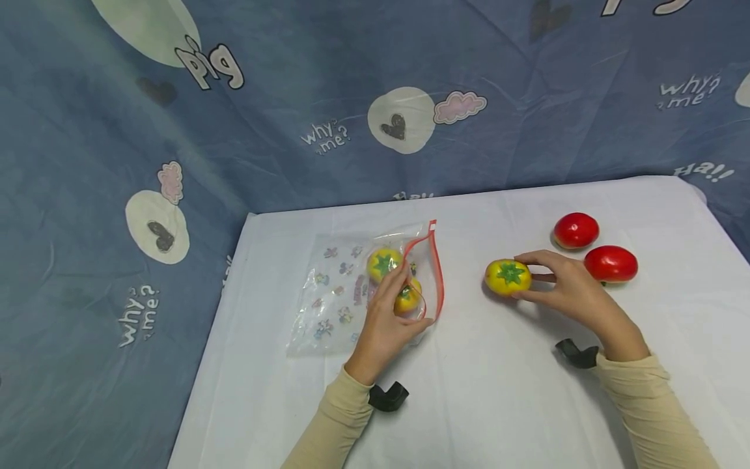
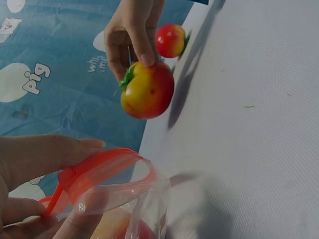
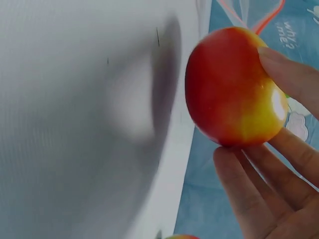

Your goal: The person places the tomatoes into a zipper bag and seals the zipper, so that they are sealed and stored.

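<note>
My right hand [image 1: 565, 286] pinches a yellow-and-red toy tomato [image 1: 507, 277] with a green star-shaped top between thumb and fingertips. In the right wrist view that tomato [image 3: 234, 87] is off the white cloth, its shadow apart from it. My left hand [image 1: 387, 319] grips the open mouth of a clear printed zip bag [image 1: 328, 306], thumb and fingers on its red zip edge [image 2: 99, 167]. Inside the bag lie two similar tomatoes, one [image 1: 383, 264] farther back and one [image 1: 408, 296] near the mouth, partly covered by my left hand.
Two red toy tomatoes lie on the white cloth at the right, one [image 1: 577, 230] behind and the other [image 1: 611, 264] close beside my right hand. A blue printed curtain [image 1: 328, 176] hangs along the back and left of the table [image 1: 469, 404]. Black straps sit at both wrists.
</note>
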The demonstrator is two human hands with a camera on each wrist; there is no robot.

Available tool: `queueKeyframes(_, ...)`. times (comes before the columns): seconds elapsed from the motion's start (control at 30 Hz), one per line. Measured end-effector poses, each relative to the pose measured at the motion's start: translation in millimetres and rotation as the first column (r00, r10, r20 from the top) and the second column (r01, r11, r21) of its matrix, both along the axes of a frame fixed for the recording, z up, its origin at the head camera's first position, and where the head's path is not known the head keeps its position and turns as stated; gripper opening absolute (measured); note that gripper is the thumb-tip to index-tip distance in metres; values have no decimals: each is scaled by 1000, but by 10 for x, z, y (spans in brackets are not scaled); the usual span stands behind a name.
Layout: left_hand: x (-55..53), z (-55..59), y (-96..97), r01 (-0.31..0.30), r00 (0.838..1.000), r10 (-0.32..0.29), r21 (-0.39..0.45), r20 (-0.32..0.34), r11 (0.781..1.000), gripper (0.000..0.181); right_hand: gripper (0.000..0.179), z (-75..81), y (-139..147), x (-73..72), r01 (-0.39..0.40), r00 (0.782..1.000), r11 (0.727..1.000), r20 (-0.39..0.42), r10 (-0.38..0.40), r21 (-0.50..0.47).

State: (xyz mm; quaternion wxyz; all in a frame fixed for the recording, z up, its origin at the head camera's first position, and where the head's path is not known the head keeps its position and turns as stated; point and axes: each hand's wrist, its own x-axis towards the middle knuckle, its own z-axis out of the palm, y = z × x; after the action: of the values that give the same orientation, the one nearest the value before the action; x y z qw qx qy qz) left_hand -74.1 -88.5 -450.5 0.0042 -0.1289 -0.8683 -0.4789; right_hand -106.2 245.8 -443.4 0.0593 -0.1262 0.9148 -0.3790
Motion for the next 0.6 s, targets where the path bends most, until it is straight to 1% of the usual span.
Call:
queueKeyframes(0.1,-4,2,1,-3,1000,3,-7,0,1000,100,64,-4,-36,7,-1,1000,1000,-30,1,2)
queueKeyframes(0.2,-7,4,0,-2,1000,2,-9,-4,1000,100,63,-8,-63,10,-8,999,1000,-41,9,4)
queueKeyframes(0.37,-11,5,0,2,1000,-2,-4,-2,1000,101,63,-26,-102,5,-30,999,999,-44,29,-21)
queueKeyframes(0.6,-3,-1,-7,-2,1000,2,-1,-9,1000,100,62,-70,-188,-30,-63,994,996,-93,57,-66)
